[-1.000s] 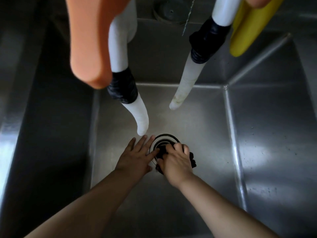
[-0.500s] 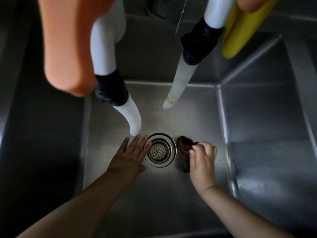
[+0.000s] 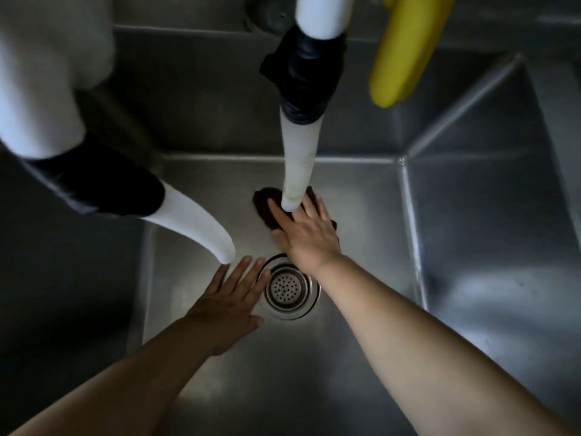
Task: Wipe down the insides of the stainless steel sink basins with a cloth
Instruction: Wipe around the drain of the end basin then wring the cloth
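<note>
**Cloth flat on the basin floor, wiping behind the drain**

Cloth (image 3: pixel 267 209) lies dark and spread under my right hand (image 3: pixel 306 237), on the floor of the basin just past the drain (image 3: pixel 288 289), toward the back wall. My fingers are straight and pressing it flat to the steel; I am not pinching or bunching it. A white hose (image 3: pixel 298 165) hangs down over my fingertips and hides part of them. My left hand (image 3: pixel 228 305) rests palm down, fingers straight, beside the drain on its left, holding nothing, bracing me.

I judge this to be the floor-wiping step, with the walls and the other basin yet to do. Next I should slide the cloth along the back seam and into the right corner (image 3: pixel 402 162), keeping pressure even and steering clear of the hanging hose and the yellow glove (image 3: pixel 402 55) above.
</note>
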A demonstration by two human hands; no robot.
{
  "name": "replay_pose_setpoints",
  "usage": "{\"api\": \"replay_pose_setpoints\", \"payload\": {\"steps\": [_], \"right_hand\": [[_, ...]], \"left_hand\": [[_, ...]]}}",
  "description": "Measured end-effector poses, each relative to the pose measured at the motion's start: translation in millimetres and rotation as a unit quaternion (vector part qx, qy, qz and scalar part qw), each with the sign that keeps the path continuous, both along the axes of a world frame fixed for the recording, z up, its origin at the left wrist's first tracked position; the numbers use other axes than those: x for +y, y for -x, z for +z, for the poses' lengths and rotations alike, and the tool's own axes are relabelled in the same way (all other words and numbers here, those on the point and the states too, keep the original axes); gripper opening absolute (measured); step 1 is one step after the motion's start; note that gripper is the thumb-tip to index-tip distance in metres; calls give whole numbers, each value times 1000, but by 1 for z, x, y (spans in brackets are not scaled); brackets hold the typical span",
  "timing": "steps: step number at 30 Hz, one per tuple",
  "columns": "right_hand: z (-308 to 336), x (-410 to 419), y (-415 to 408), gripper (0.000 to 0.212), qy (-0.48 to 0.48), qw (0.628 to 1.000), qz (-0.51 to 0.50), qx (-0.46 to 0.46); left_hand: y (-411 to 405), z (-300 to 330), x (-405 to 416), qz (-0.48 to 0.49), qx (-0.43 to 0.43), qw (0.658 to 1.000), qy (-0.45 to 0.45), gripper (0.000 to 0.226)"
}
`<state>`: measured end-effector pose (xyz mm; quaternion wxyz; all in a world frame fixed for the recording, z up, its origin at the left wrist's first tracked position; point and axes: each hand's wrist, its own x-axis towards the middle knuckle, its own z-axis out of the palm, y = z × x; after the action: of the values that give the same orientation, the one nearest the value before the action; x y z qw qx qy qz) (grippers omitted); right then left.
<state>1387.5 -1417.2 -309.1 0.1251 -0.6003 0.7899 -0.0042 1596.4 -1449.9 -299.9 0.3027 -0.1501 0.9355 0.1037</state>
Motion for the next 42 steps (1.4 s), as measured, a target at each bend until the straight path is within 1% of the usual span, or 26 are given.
{"api": "replay_pose_setpoints", "payload": {"steps": [2,4,7,10,14,16,18,20,22,23,25,27,29,31,32,35,37,38,40,42], "right_hand": [[-1,-15,29,58,-5,1000,-27,14],[-1,-14,63,61,-16,995,-77,53],[3,15,108,63,-42,983,-143,112],[10,57,120,64,-60,974,-177,125],[16,109,75,68,-58,972,-213,75],[22,142,36,72,-95,966,-235,48],[29,181,-5,82,-141,956,-255,42],[34,217,-39,93,-189,949,-246,56],[37,239,-58,105,-224,936,-263,63],[37,242,-59,111,-224,936,-262,65],[35,238,-54,112,-207,942,-253,76],[31,218,-40,104,-181,952,-233,85],[25,187,-12,92,-131,961,-226,95],[20,147,26,83,-105,961,-236,95],[18,124,48,80,-100,960,-246,86],[8,58,99,75,-54,960,-262,84],[3,21,116,74,-22,951,-297,86],[1,9,119,74,-10,943,-321,87],[-6,1,116,73,10,932,-352,85],[-6,9,107,70,17,938,-337,76]], "left_hand": [[0,0,0,-2,-6,1000,2,76],[0,-1,-1,-2,-8,1000,2,75],[2,-1,-2,2,-15,1000,1,75],[3,1,-1,7,-27,1000,-6,76],[4,5,4,16,-28,999,6,76],[6,9,6,24,-31,999,12,75],[8,12,9,30,-30,999,13,75],[9,14,12,38,-24,999,18,76],[8,14,15,42,0,999,20,77],[9,13,15,41,14,999,20,77],[7,11,15,37,17,999,25,78],[5,7,15,34,23,999,25,79],[5,8,13,35,45,998,28,81],[6,17,10,32,66,997,21,89],[7,20,9,39,76,996,14,90],[7,19,9,45,124,991,24,81],[6,15,9,45,139,989,30,84],[6,12,8,43,131,990,37,86],[7,12,7,35,82,995,33,92],[9,12,9,22,48,998,46,88]]}}
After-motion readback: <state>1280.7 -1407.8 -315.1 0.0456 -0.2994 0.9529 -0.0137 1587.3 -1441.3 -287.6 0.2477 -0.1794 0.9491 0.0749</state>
